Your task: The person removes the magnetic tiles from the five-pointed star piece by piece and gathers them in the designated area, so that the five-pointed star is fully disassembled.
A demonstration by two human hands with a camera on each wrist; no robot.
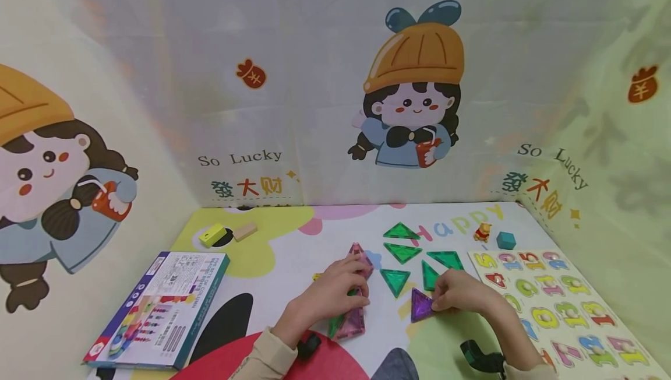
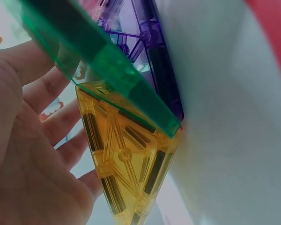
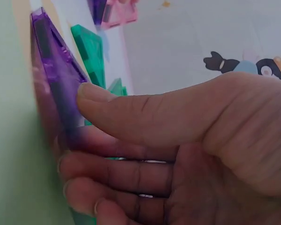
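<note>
In the head view my left hand (image 1: 335, 287) curves over a small structure of translucent magnetic tiles, its fingers loosely bent round it. A pink tile (image 1: 352, 324) shows at its near end. The left wrist view has a yellow triangular tile (image 2: 131, 154) in front of the fingers, a slanting green tile (image 2: 117, 75) above it and a purple tile (image 2: 161, 65) behind. To the right, my right hand (image 1: 463, 291) pinches a purple triangular tile (image 1: 421, 305) by one edge between thumb and fingers; the right wrist view shows the thumb on that tile (image 3: 56, 65).
Several green triangular tiles (image 1: 395, 281) lie beyond the right hand. A number puzzle board (image 1: 532, 310) is at the right, with a bear figure (image 1: 483, 232) and a teal cube (image 1: 506, 240) behind it. At the left are a flat box (image 1: 157, 310), a yellow block (image 1: 212, 235) and a wooden block (image 1: 244, 231).
</note>
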